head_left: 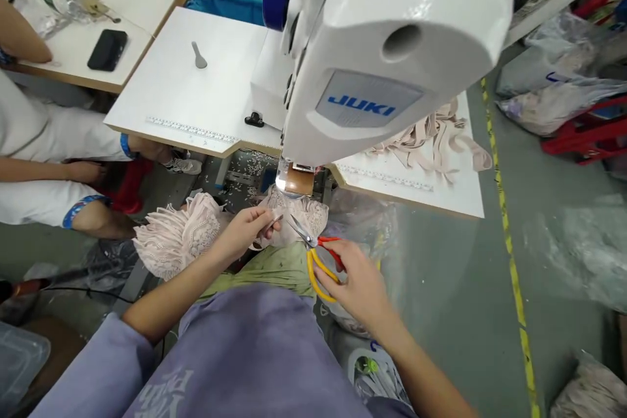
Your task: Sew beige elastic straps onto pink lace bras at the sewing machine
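Observation:
My right hand (353,277) grips a pair of scissors (318,258) with one red and one yellow handle. Their blades are slightly apart and point up and left, close to my left hand (252,225). That hand is closed in a pinch on the end of a pale pink fabric strip (275,218). Pale pink lace fabric (306,212) lies just beyond my hands, below the head of a white sewing machine (382,46). More gathered lace (183,232) is bunched at the left, beside my left forearm.
Beige fabric strips (435,144) lie on the right part of the machine table (206,104). A grey teardrop-shaped piece (198,55) rests on its left part. At the left sits another person (49,130), near a table with a black phone (108,50). Plastic bags (563,78) stand far right.

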{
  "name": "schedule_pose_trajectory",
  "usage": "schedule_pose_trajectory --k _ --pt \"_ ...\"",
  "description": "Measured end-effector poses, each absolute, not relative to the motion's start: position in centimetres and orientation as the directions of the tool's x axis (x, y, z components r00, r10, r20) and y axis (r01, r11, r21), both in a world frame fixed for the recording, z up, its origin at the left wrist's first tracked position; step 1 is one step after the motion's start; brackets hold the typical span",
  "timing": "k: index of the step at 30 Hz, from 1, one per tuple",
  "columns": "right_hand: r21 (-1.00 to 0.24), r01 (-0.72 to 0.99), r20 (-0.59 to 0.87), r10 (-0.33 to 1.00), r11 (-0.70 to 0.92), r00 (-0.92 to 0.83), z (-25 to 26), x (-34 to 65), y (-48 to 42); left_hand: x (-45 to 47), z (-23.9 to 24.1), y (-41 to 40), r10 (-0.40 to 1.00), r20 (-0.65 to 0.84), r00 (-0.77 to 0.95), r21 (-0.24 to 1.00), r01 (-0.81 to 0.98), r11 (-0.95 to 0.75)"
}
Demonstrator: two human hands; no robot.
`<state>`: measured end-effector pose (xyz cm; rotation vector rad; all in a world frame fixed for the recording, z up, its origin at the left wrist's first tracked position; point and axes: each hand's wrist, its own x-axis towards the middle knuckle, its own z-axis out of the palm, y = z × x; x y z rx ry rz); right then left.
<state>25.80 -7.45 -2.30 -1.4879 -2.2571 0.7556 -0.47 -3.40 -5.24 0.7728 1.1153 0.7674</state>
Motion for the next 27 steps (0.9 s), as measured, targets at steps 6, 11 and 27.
schedule_pose_trajectory --k 6,11,27 --pt "-0.61 0.714 -0.018 0.894 0.344 -0.447 -3.8 23.6 -6.0 -0.1 -4.4 -3.8 0.865 -0.445 0.233 0.881 -0.056 0.469" --pt "-0.668 0.671 -0.046 0.882 0.321 -0.468 -4.3 24.5 -6.3 -0.4 -3.9 -3.8 0.853 -0.473 0.218 0.866 -0.064 0.496" --pt "-0.82 0.556 -0.1 0.922 0.137 -0.375 -5.6 23.3 -7.1 -1.1 -4.4 -4.1 0.909 -0.408 0.087 0.889 -0.188 0.417"
